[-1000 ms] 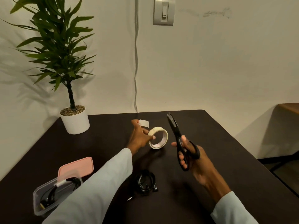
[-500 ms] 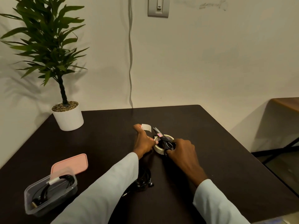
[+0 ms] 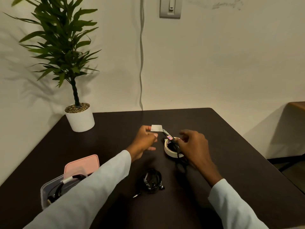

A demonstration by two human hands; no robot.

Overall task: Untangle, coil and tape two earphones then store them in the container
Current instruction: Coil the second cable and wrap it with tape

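Dark table (image 3: 231,146) | left hand (image 3: 143,141) pinches tape piece (image 3: 156,128) | right hand (image 3: 193,146) fingers loose | scissors (image 3: 173,142) sticker unreadable

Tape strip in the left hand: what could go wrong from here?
The tape strip, pinched by one end in the left hand, could fold onto itself or the fingers before reaching the coiled earphone. The scissors lie across the tape roll under the right hand; they could slide off.

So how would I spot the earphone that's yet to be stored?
Start at the dark table, near edge, between the two sleeves. The loose earphone lies there, a black coil on the bare tabletop. Unlike the other earphone in the clear container, it has no white tape.
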